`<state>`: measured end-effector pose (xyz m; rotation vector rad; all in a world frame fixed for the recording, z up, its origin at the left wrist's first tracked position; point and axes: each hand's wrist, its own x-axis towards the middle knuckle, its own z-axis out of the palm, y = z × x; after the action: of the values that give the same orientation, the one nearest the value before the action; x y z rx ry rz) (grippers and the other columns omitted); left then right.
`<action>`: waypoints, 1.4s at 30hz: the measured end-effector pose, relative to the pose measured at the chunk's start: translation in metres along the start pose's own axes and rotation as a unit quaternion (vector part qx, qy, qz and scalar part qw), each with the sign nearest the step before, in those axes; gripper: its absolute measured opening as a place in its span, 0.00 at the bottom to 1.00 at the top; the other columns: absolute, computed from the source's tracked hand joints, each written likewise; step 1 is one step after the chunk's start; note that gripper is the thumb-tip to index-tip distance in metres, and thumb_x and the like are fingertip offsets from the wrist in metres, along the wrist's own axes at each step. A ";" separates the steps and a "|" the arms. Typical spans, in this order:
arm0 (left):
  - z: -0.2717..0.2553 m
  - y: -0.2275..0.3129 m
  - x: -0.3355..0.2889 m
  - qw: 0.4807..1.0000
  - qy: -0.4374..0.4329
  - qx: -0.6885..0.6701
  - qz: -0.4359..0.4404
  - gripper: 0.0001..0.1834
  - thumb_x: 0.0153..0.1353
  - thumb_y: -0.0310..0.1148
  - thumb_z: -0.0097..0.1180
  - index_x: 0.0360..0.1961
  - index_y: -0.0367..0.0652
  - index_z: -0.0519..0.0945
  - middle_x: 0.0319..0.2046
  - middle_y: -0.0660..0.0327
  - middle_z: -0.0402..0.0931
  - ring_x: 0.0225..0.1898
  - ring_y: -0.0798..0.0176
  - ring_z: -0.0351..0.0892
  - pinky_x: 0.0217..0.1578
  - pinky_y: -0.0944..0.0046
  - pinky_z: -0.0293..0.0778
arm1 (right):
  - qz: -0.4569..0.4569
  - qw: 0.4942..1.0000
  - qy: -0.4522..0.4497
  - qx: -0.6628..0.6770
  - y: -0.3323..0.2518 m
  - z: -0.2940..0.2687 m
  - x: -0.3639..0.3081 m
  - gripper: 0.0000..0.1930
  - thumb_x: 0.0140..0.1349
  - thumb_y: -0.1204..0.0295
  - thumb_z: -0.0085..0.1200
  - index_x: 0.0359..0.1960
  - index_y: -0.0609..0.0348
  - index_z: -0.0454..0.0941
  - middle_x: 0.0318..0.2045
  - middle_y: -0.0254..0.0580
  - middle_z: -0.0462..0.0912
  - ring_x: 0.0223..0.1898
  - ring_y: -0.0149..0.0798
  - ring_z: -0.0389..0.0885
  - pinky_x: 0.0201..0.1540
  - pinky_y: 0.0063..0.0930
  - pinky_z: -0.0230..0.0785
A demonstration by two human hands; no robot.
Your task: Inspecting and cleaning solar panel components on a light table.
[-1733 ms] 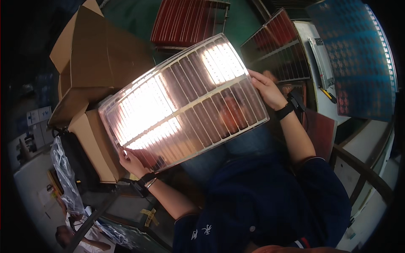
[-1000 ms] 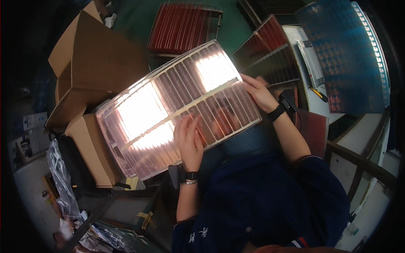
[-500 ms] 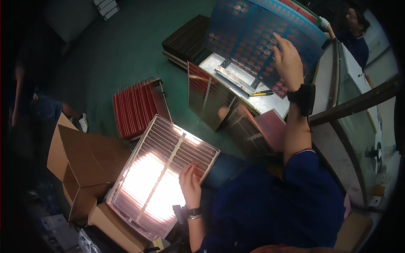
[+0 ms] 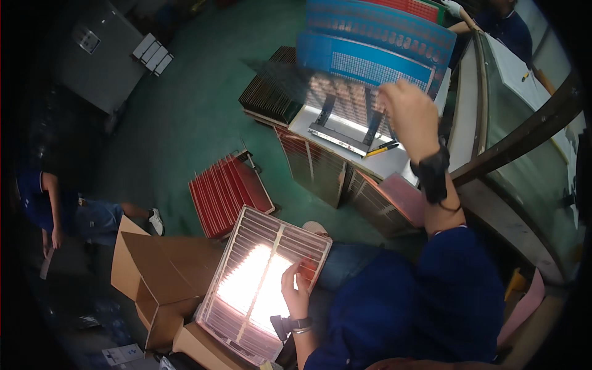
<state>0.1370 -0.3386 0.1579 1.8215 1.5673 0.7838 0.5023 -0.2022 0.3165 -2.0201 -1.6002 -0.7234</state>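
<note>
My right hand (image 4: pixel 412 117) is raised over the white bench with its fingers closed at the edge of a thin, see-through patterned sheet (image 4: pixel 339 95). The sheet is tilted and smeared by motion, and its far corner reaches out to the left. Below it, a metal stand (image 4: pixel 338 138) sits on the bench. Blue patterned sheets (image 4: pixel 382 43) stand upright behind it. My left hand (image 4: pixel 297 296), fingers apart, is over the right side of a pale slotted panel (image 4: pixel 233 314) that shines with bright light. A reddish patch shows by its fingertips; I cannot tell what it is.
A red slotted rack (image 4: pixel 228 194) and a dark slotted rack (image 4: pixel 266 92) stand on the green floor. An open cardboard box (image 4: pixel 166 265) is beside the lit panel. Pens (image 4: pixel 382 148) lie on the bench. One person (image 4: pixel 37 191) is at left, another (image 4: pixel 502 24) at upper right.
My right hand has moved slightly down and closed on a sheet, which has swung to the left, away from the upright blue sheets. My left hand stays over the lit panel.
</note>
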 end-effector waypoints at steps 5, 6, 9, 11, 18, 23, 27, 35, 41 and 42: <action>0.003 0.003 0.004 1.000 -0.028 0.002 -0.005 0.13 0.58 0.21 0.45 0.44 0.37 0.76 0.41 0.52 0.76 0.46 0.52 0.74 0.48 0.59 0.68 | 0.002 0.997 -0.026 0.074 -0.037 -0.020 -0.043 0.07 0.45 0.74 0.50 0.29 0.54 0.73 0.22 0.35 0.71 0.27 0.35 0.75 0.27 0.26 0.70; 0.003 0.002 0.003 0.999 -0.042 0.001 -0.008 0.14 0.57 0.21 0.43 0.44 0.36 0.75 0.41 0.50 0.75 0.46 0.52 0.73 0.48 0.60 0.67 | 0.006 0.998 -0.005 0.067 -0.039 -0.017 -0.047 0.07 0.44 0.74 0.50 0.28 0.54 0.74 0.21 0.34 0.70 0.27 0.33 0.75 0.26 0.24 0.69; 0.006 0.000 0.006 0.998 -0.058 0.017 -0.010 0.14 0.58 0.22 0.43 0.44 0.36 0.76 0.40 0.51 0.75 0.45 0.53 0.74 0.47 0.61 0.68 | 0.008 0.997 -0.006 0.082 -0.041 -0.013 -0.051 0.06 0.44 0.74 0.50 0.27 0.54 0.73 0.21 0.33 0.70 0.26 0.32 0.74 0.25 0.23 0.68; 0.011 0.006 0.011 0.997 -0.070 0.018 -0.008 0.14 0.58 0.22 0.44 0.44 0.36 0.76 0.40 0.51 0.75 0.44 0.54 0.74 0.46 0.61 0.68 | 0.016 0.997 0.008 0.074 -0.036 -0.011 -0.051 0.06 0.44 0.74 0.50 0.26 0.54 0.73 0.20 0.32 0.70 0.26 0.31 0.74 0.24 0.22 0.67; 0.017 0.019 0.016 0.995 -0.099 0.015 0.003 0.13 0.57 0.19 0.44 0.43 0.34 0.75 0.40 0.50 0.76 0.44 0.50 0.74 0.46 0.59 0.69 | 0.021 0.995 0.026 0.096 -0.016 -0.004 -0.018 0.06 0.45 0.74 0.51 0.28 0.54 0.74 0.21 0.32 0.73 0.26 0.33 0.75 0.27 0.25 0.67; 0.019 0.022 0.021 0.994 -0.110 0.021 0.002 0.13 0.57 0.20 0.44 0.42 0.34 0.76 0.40 0.50 0.76 0.44 0.51 0.75 0.46 0.59 0.68 | 0.026 0.990 0.046 0.133 -0.005 -0.001 -0.003 0.10 0.46 0.75 0.50 0.33 0.55 0.75 0.22 0.33 0.73 0.28 0.35 0.75 0.30 0.27 0.67; 0.027 0.033 0.023 0.990 -0.139 0.028 0.022 0.13 0.57 0.19 0.44 0.43 0.35 0.76 0.39 0.50 0.76 0.43 0.52 0.75 0.45 0.60 0.69 | -0.039 0.978 0.022 0.202 -0.017 -0.037 -0.035 0.12 0.50 0.73 0.50 0.38 0.55 0.77 0.26 0.33 0.77 0.30 0.34 0.77 0.37 0.28 0.71; 0.034 0.051 0.032 0.984 -0.152 0.046 0.084 0.13 0.59 0.20 0.44 0.45 0.34 0.75 0.38 0.51 0.76 0.41 0.56 0.76 0.43 0.62 0.70 | -0.039 0.901 0.136 0.410 -0.004 -0.056 -0.077 0.14 0.49 0.74 0.55 0.40 0.53 0.80 0.34 0.34 0.81 0.32 0.35 0.79 0.42 0.30 0.73; 0.044 0.062 0.030 0.976 -0.173 0.045 0.125 0.14 0.58 0.20 0.45 0.45 0.35 0.76 0.38 0.52 0.76 0.41 0.57 0.76 0.45 0.63 0.70 | -0.090 0.880 0.151 0.441 0.025 -0.076 -0.096 0.15 0.48 0.77 0.56 0.41 0.56 0.79 0.36 0.38 0.81 0.34 0.38 0.79 0.40 0.30 0.73; 0.045 0.062 0.030 0.972 -0.179 0.046 0.143 0.14 0.59 0.20 0.44 0.45 0.35 0.76 0.38 0.52 0.76 0.42 0.57 0.76 0.45 0.63 0.69 | -0.074 0.885 0.157 0.433 0.031 -0.073 -0.099 0.15 0.49 0.77 0.55 0.41 0.57 0.79 0.36 0.39 0.81 0.35 0.39 0.79 0.40 0.30 0.72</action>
<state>0.2147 -0.3191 0.1775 2.1472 1.1429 0.4736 0.5057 -0.3287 0.3064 -1.0820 -1.5033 -0.2639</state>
